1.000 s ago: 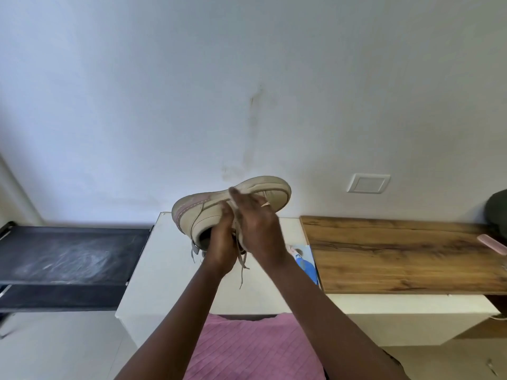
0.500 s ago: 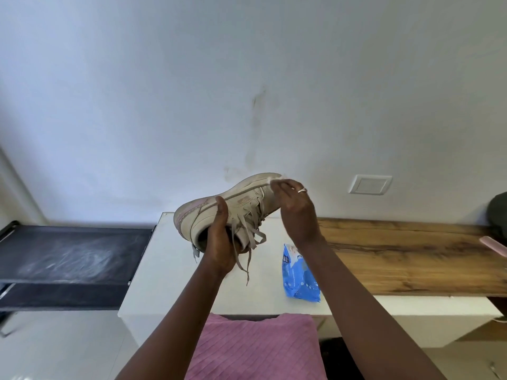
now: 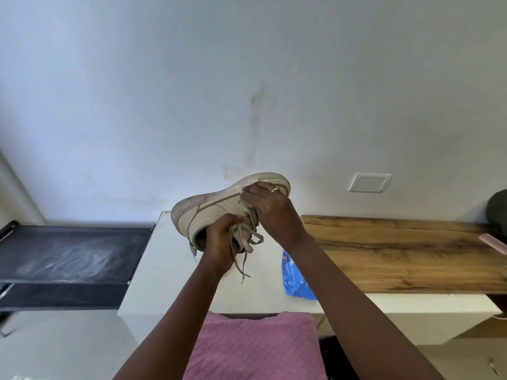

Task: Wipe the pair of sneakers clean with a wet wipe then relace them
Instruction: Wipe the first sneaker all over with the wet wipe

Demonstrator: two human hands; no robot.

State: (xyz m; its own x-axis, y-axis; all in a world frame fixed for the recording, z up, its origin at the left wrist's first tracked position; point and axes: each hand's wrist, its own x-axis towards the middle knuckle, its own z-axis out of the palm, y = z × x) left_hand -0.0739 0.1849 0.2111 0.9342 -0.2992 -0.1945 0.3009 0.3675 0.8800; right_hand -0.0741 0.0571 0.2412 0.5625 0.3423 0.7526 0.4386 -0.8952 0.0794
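- The sneaker [image 3: 211,212] is up in the air over the white counter [image 3: 170,259]. My left hand [image 3: 219,242] grips its collar, and the laces [image 3: 244,242] dangle.
- My right hand [image 3: 270,207], pinching the wet wipe [image 3: 247,185], has slid back from the toe. I'm still wiping, with relacing yet to come.
- The blue wipes pack [image 3: 295,281] lies near the counter's front edge, and there's bare counter to its left.

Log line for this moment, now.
left hand: grips sneaker by opening; right hand: presses wet wipe on side; laces: loose; wipe pack: on table

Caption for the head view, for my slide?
Left hand holds a beige sneaker aloft by its opening; right hand presses a white wipe against its side.
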